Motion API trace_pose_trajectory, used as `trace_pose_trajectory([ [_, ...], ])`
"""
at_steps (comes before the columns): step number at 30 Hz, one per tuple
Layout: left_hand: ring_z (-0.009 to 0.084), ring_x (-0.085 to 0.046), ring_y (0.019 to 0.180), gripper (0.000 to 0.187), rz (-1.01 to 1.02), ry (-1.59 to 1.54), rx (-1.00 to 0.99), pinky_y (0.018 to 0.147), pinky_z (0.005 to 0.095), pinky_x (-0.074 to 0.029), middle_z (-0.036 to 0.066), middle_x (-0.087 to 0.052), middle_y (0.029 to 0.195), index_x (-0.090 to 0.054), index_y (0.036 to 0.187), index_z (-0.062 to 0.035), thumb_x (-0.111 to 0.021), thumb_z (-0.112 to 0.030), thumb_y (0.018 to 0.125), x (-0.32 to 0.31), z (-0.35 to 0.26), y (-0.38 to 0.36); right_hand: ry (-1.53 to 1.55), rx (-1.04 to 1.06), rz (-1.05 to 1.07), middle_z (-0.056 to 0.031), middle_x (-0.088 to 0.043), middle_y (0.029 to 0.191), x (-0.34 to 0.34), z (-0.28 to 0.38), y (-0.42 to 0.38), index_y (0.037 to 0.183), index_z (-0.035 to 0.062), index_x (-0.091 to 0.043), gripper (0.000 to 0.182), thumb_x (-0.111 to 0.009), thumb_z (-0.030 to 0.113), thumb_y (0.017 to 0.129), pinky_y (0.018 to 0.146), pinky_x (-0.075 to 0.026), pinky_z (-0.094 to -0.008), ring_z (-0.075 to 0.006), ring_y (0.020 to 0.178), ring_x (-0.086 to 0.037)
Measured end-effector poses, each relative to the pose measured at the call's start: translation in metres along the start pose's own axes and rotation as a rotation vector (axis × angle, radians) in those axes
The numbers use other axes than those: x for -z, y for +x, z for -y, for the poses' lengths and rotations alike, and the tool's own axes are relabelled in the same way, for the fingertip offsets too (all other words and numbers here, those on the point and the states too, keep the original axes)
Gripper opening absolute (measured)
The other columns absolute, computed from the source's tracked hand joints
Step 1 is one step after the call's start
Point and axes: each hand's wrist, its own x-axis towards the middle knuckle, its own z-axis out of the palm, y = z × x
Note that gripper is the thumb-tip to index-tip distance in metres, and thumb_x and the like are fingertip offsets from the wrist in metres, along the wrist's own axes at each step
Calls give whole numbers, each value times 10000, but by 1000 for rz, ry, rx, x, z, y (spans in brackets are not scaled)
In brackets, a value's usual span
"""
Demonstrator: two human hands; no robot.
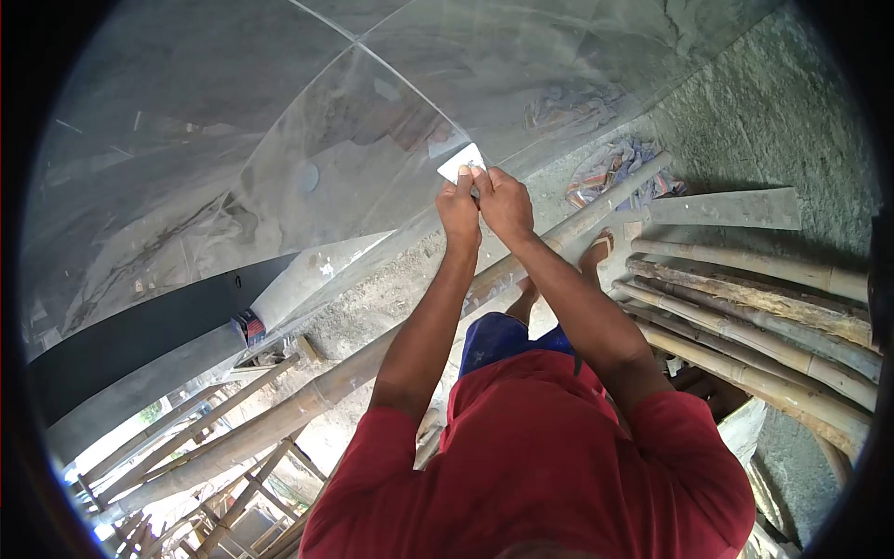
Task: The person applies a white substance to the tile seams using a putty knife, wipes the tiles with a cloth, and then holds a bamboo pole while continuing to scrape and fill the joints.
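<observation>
A small white flat scraper (460,162), squarish like a card, is pressed to the glossy grey tiles (372,121) at the end of a pale joint line (406,80). My left hand (459,214) grips its lower edge, thumb on top. Beside it, touching, my right hand (507,203) pinches the same edge. The undersides of both hands' grips are hidden. Two pale joints cross near the top of the view, and the shiny surface reflects the hands.
A thick bamboo pole (372,359) runs diagonally below my arms. More bamboo poles (764,326) stack at the right, beside a grey board (726,209). Crumpled cloth or sacking (615,172) lies by the rough wall (792,121). A small dark box (249,328) sits on a ledge at left.
</observation>
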Motion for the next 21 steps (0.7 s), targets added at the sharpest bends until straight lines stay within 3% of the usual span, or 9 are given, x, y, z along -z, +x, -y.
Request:
trace_pose_trajectory([
  [2,57,-470,690,300,-31,11,-101,596,263,-378,-33,-566,780,-653,946,-1,-553,-265,1045,-13,-6,-4,-47,26,-37,-199,-698,750,4,1,10,1030,75,-692,380,-531,419,1013,623,-529,-514,-449,712,-680],
  [5,63,-504,720,304,8,-32,-285,615,260,-401,-28,-595,828,-651,1037,1,-541,-282,1053,-10,-33,-23,24,152,-103,-194,-658,708,14,33,-6,899,46,-648,430,-529,439,1025,601,-486,-493,-416,670,-654],
  [9,64,-501,699,296,28,-161,-258,593,259,-396,-25,-604,839,-652,1046,-6,-559,-287,1048,-10,-33,-4,31,122,-73,-201,-655,704,1,28,6,902,46,-651,427,-529,436,1026,601,-486,-492,-420,668,-652],
  [10,64,-501,699,296,31,-162,-261,593,259,-396,-25,-604,839,-652,1046,-6,-559,-287,1048,-8,-27,-2,2,81,-35,-207,-677,734,-2,18,8,961,50,-672,409,-526,428,1020,626,-507,-511,-437,698,-666],
  [12,60,-490,670,290,-10,-107,-68,560,254,-375,-24,-607,846,-654,1039,-5,-562,-279,1044,0,-6,-1,-31,33,2,-213,-699,765,0,13,3,1021,54,-693,402,-524,419,1015,651,-528,-529,-454,728,-679],
  [15,55,-495,661,281,-10,-146,-155,544,249,-367,-17,-615,855,-656,1040,-1,-554,-262,1042,-12,-20,-12,-76,-48,51,-226,-700,793,13,26,3,1005,52,-691,407,-519,420,1016,675,-529,-535,-457,763,-681],
  [17,53,-495,661,271,-24,-233,-241,544,244,-363,-16,-618,857,-656,1042,-2,-555,-254,1042,-18,-38,-23,2,124,-72,-211,-659,710,14,35,-5,950,45,-672,413,-525,424,1024,624,-496,-500,-430,691,-657],
  [20,60,-509,669,272,2,-298,-220,543,241,-369,-11,-621,852,-659,1047,0,-568,-256,1039,-19,-37,-9,-27,107,-52,-213,-669,737,14,39,3,973,44,-678,418,-511,423,1027,648,-502,-506,-433,727,-665],
  [21,62,-506,667,278,21,-191,-155,535,246,-368,-13,-610,835,-663,1051,9,-576,-254,1037,-9,-23,-1,-33,40,-20,-212,-677,754,7,26,8,985,47,-679,415,-506,421,1029,666,-506,-508,-433,748,-670],
])
